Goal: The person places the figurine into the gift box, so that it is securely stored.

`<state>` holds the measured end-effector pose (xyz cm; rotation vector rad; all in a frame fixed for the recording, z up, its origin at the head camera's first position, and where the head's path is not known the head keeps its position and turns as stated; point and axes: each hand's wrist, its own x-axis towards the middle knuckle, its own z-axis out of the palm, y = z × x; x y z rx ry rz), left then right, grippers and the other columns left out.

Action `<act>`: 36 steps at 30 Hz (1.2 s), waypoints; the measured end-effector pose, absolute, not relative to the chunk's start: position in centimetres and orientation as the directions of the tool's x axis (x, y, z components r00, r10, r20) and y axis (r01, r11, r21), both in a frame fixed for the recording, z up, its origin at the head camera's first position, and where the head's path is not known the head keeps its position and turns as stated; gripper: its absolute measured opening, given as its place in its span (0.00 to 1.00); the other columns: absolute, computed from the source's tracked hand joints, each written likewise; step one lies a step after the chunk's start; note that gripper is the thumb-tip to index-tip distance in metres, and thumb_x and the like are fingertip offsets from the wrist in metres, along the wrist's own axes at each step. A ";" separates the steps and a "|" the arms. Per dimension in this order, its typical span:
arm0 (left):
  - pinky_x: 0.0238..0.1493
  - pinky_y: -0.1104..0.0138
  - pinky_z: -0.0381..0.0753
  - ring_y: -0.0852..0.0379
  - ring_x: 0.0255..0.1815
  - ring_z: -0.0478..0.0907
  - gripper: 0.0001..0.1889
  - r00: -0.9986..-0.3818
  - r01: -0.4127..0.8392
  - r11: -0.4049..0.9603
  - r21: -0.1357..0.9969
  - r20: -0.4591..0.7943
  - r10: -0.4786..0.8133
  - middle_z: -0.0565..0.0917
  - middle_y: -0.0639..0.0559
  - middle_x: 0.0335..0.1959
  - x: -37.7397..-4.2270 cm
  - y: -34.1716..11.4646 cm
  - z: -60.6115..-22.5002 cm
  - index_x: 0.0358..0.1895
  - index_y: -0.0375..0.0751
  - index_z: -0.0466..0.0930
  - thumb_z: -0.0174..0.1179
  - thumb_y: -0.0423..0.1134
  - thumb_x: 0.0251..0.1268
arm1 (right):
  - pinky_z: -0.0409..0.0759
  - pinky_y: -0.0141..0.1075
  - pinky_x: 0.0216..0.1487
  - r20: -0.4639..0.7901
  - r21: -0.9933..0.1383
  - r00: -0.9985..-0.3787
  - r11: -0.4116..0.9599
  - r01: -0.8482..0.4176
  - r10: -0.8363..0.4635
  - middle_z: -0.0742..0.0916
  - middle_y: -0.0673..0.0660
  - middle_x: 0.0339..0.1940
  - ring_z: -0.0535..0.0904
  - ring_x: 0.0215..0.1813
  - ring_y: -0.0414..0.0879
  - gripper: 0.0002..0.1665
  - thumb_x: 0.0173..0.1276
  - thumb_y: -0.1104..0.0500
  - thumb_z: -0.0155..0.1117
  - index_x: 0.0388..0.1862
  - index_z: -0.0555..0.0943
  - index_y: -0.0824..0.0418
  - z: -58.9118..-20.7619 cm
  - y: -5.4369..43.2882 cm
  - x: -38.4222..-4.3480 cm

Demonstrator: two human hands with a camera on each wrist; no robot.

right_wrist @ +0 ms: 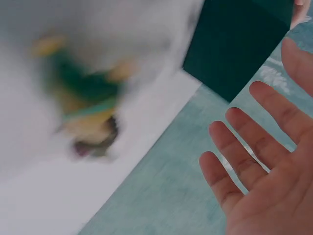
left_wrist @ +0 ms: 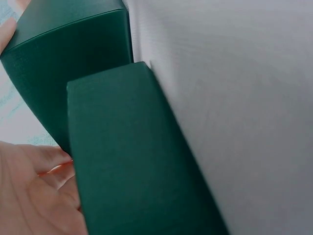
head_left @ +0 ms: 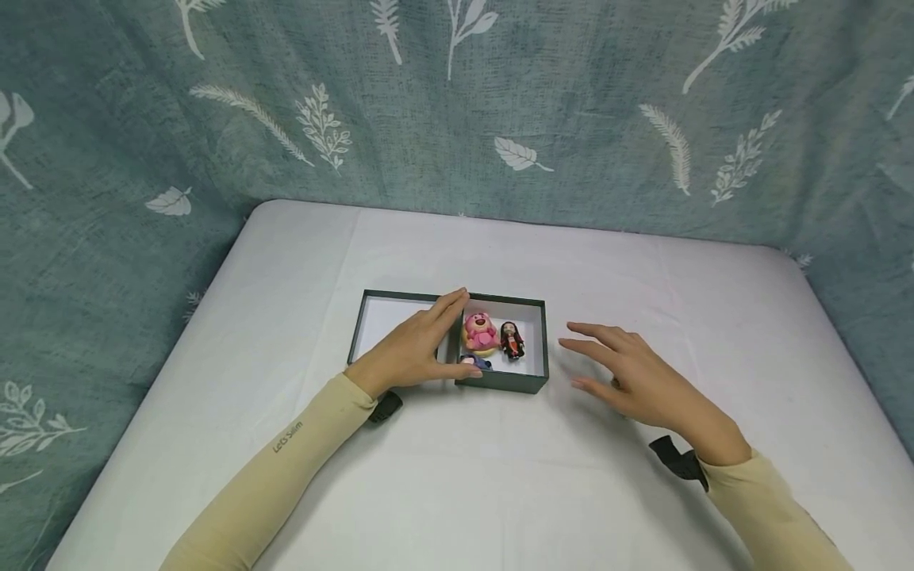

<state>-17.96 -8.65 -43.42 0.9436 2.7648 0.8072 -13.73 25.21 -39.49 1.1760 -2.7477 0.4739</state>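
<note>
A dark green open box with a white inside stands at the middle of the table. In it lie a pink bear figurine, a dark-haired doll figurine and a partly hidden blue figurine. My left hand spans the box's left end, fingertips at the far edge and thumb at the near one, holding it. Right of the box, my right hand hovers with fingers spread, holding nothing. By its palm, a small green-and-yellow figurine shows blurred in the right wrist view, mostly hidden in the head view.
A second shallow green-rimmed tray or lid, white inside, lies against the box's left side, partly under my left hand. White cloth covers the table. A teal leaf-patterned curtain hangs behind and at both sides.
</note>
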 end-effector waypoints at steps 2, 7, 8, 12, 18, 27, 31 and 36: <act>0.71 0.52 0.66 0.43 0.73 0.64 0.59 -0.798 0.542 0.665 0.514 0.066 0.599 0.47 0.51 0.81 -18.0 -8.6 -43.5 0.80 0.45 0.41 0.61 0.72 0.54 | 0.71 0.54 0.54 0.239 -0.233 -0.697 0.657 -0.717 -0.676 0.75 0.62 0.68 0.78 0.55 0.53 0.33 0.59 0.59 0.74 0.64 0.76 0.59 -39.7 26.4 -13.3; 0.72 0.51 0.65 0.43 0.74 0.62 0.59 -0.796 0.544 0.663 0.514 0.065 0.602 0.46 0.51 0.81 -18.1 -8.6 -43.6 0.80 0.45 0.41 0.60 0.72 0.54 | 0.70 0.53 0.52 0.242 -0.243 -0.745 0.704 -0.667 -0.622 0.77 0.63 0.65 0.78 0.52 0.52 0.33 0.56 0.63 0.75 0.62 0.78 0.61 -40.5 29.2 -12.2; 0.72 0.51 0.64 0.43 0.74 0.61 0.59 -0.795 0.544 0.663 0.515 0.064 0.603 0.46 0.51 0.81 -18.1 -8.6 -43.6 0.80 0.45 0.41 0.60 0.73 0.54 | 0.70 0.54 0.52 0.242 -0.248 -0.756 0.715 -0.654 -0.608 0.77 0.64 0.65 0.77 0.56 0.55 0.32 0.56 0.63 0.75 0.62 0.78 0.61 -40.7 29.8 -12.0; 0.72 0.51 0.64 0.43 0.75 0.61 0.59 -0.795 0.540 0.663 0.519 0.054 0.605 0.46 0.52 0.81 -18.2 -8.6 -43.6 0.80 0.46 0.40 0.59 0.73 0.54 | 0.70 0.58 0.52 0.227 -0.265 -0.795 0.750 -0.607 -0.563 0.77 0.65 0.64 0.73 0.61 0.63 0.30 0.58 0.62 0.74 0.61 0.79 0.62 -41.8 31.5 -11.1; 0.73 0.51 0.64 0.43 0.75 0.60 0.59 -0.799 0.534 0.662 0.526 0.058 0.599 0.47 0.52 0.81 -18.1 -8.5 -43.6 0.80 0.45 0.41 0.61 0.72 0.54 | 0.72 0.59 0.50 0.246 -0.258 -0.795 0.753 -0.605 -0.555 0.78 0.65 0.63 0.75 0.60 0.63 0.35 0.56 0.64 0.75 0.64 0.77 0.61 -43.0 32.7 -10.3; 0.74 0.50 0.61 0.44 0.76 0.58 0.59 -0.801 0.528 0.659 0.536 0.057 0.596 0.46 0.52 0.81 -18.0 -8.7 -43.7 0.80 0.46 0.41 0.62 0.71 0.54 | 0.74 0.57 0.52 0.207 -0.279 -0.817 0.767 -0.577 -0.539 0.79 0.62 0.62 0.76 0.59 0.60 0.35 0.57 0.56 0.76 0.64 0.76 0.62 -43.0 32.2 -10.3; 0.73 0.51 0.62 0.44 0.76 0.59 0.59 -0.797 0.538 0.656 0.530 0.067 0.600 0.47 0.52 0.81 -18.0 -8.7 -43.8 0.80 0.45 0.41 0.62 0.71 0.54 | 0.75 0.57 0.52 0.190 -0.265 -0.831 0.788 -0.556 -0.523 0.80 0.61 0.60 0.77 0.58 0.60 0.38 0.54 0.52 0.78 0.63 0.77 0.63 -43.0 31.9 -10.2; 0.72 0.51 0.65 0.43 0.74 0.62 0.58 -0.795 0.543 0.651 0.530 0.075 0.602 0.47 0.52 0.81 -18.1 -8.7 -43.7 0.80 0.45 0.42 0.62 0.71 0.54 | 0.75 0.57 0.53 0.184 -0.267 -0.842 0.799 -0.539 -0.507 0.81 0.60 0.59 0.77 0.58 0.60 0.37 0.54 0.53 0.78 0.62 0.77 0.62 -43.1 31.7 -10.3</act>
